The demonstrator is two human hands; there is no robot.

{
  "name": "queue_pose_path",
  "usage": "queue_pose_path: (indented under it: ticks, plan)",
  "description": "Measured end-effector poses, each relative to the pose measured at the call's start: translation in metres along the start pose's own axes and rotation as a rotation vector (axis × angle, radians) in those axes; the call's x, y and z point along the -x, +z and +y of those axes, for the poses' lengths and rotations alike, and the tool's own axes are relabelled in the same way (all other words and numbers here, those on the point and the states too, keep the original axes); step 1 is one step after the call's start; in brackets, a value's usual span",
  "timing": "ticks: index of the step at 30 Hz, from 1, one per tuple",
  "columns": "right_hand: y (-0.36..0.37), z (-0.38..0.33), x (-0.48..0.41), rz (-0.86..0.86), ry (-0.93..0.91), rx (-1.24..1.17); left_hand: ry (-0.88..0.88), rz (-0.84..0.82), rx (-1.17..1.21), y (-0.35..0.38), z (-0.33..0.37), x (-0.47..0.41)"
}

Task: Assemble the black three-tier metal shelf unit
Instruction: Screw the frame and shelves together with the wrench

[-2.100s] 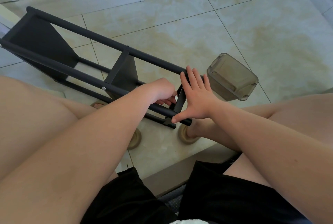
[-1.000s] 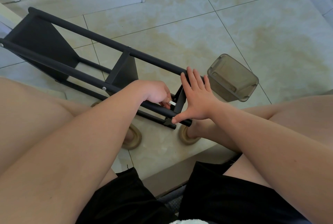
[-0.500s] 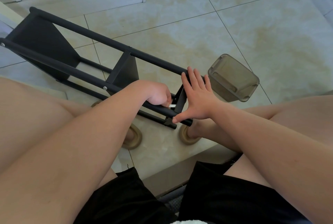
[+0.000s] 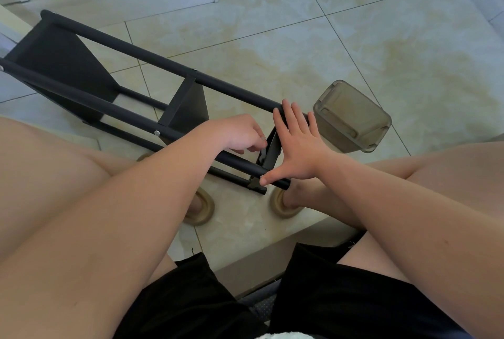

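Against two seconds ago, little changed: left hand off its fist over the near pole, now with fingers curled down, pinching a small grey metal piece at the end panel; right hand as before, spread flat against that panel, thumb on the pole end. Hard to tell what the metal piece is, half hidden under the fingertips. Lower poles partly covered by the left forearm. Black shelf unit on its side on the tiled floor in front of the knees, matte poles joining three flat panels, beside an upturned smoky plastic container.
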State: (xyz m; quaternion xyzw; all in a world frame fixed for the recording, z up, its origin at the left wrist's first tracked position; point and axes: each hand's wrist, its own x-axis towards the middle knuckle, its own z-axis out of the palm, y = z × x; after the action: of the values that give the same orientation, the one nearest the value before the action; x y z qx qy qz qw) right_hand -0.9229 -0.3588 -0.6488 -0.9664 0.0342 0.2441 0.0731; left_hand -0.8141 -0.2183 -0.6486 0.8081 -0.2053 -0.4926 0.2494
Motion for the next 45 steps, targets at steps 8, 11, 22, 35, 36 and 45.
queue_pose_path:
  ticks: [8, 11, 22, 35, 36, 45]
  plan:
    - [0.0, 0.0, 0.0, 0.002, 0.0, -0.011, -0.1, 0.142, 0.162, 0.02, 0.008, -0.004]
    - [0.0, 0.0, 0.0, 0.003, 0.001, -0.012, -0.109, 0.174, 0.215, 0.023, 0.009, -0.005]
    - [0.001, 0.0, -0.001, 0.006, -0.001, -0.013, -0.176, 0.087, 0.251, 0.015, 0.013, 0.001]
    - [0.0, 0.0, 0.0, 0.003, -0.003, -0.007, -0.255, 0.068, 0.223, 0.02, 0.017, -0.004]
    - [0.0, 0.0, 0.0, 0.005, -0.004, -0.007, -0.264, 0.056, 0.226, 0.02, 0.018, -0.005]
    - [0.0, 0.0, 0.001, 0.001, -0.004, -0.001, -0.274, 0.012, 0.21, 0.017, 0.017, -0.003]
